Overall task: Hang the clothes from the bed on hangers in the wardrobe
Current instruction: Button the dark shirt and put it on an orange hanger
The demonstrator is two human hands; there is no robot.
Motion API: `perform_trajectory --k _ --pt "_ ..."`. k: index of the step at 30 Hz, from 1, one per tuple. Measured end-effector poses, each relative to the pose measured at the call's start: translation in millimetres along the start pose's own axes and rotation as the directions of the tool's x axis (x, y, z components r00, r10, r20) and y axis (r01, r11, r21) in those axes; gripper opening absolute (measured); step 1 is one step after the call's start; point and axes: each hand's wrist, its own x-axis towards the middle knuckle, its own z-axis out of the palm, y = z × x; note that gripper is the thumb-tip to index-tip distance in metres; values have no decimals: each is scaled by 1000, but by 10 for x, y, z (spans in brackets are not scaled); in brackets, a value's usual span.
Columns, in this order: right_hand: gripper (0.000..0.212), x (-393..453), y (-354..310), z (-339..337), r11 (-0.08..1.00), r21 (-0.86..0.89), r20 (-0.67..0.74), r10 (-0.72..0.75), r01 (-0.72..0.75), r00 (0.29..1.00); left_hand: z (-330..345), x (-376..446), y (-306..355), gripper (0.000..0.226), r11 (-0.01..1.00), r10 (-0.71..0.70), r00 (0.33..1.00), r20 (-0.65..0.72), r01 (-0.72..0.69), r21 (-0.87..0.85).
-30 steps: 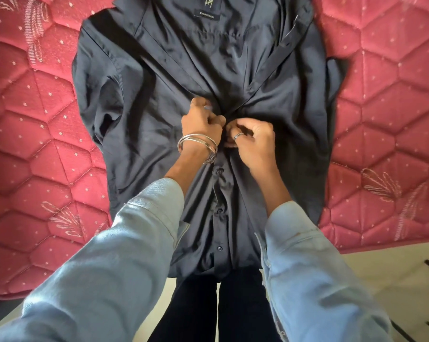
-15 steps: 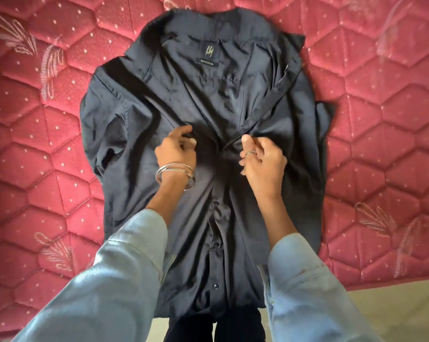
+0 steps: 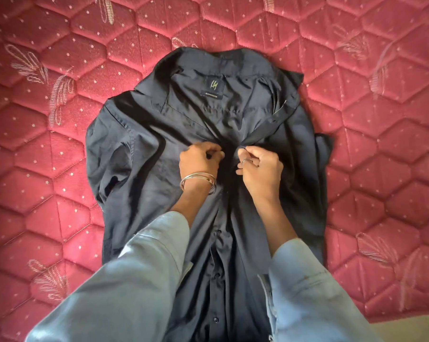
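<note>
Two hands work at the chest of a dark navy shirt [image 3: 144, 154] that lies face up on a red quilted mattress [image 3: 35, 169], collar away from the person. The left hand [image 3: 200, 160] has its fingers curled, pinching the shirt's front edge; silver bangles [image 3: 198, 182] circle its wrist. The right hand [image 3: 260, 166], just beside it with a small gap between, pinches the opposite front edge and wears a ring [image 3: 246, 161]. Beyond both hands the neck lies open, showing the label [image 3: 213, 86]. Nearer the person than the hands, the front looks closed along a row of buttons [image 3: 217, 233]. Pale blue sleeves [image 3: 124, 280] cover both forearms.

Judging from the grip, the hands seem to be working a button at chest level. No hanger or wardrobe is in view. The likely risk: the smooth fabric could slip from the pinch, or the two edges could meet out of line, leaving the front crooked on a hanger. Pulling hard might also drag the shirt into creases.
</note>
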Motion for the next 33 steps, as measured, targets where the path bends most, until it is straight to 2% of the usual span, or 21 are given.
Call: perform_trajectory --k 2,7,11,14,16,19,21,24,33 --pt "11 30 -11 11 999 -21 41 -38 39 998 16 24 28 9 999 -34 999 -1 34 18" --pt "11 75 -28 108 973 -131 -5 -192 190 981 -40 141 86 7 994 -97 991 89 100 -33" --pt "18 128 -48 187 937 -220 48 -266 270 963 -109 221 169 2 995 -84 991 104 90 -50" --pt "21 147 -24 194 907 -277 70 -309 316 949 -124 254 201 9 992 -81 985 153 94 -79" --pt "22 126 -32 183 891 -289 21 -360 350 933 -104 268 190 13 987 -92 984 151 110 -113" --pt "20 52 -50 188 875 -247 -93 -449 417 888 -79 268 212 6 996 -65 990 128 71 -47" --pt "21 20 -32 211 877 -250 -98 -444 410 890 -88 257 231 10 1000 -10 989 145 9 9" --pt "22 28 -3 230 851 -311 -48 -458 422 888 -109 260 202 11 998 57 982 182 -55 -16" --pt "19 51 -14 233 921 -190 -58 -357 341 932 -100 241 87 8 981 -3 975 223 46 -188"
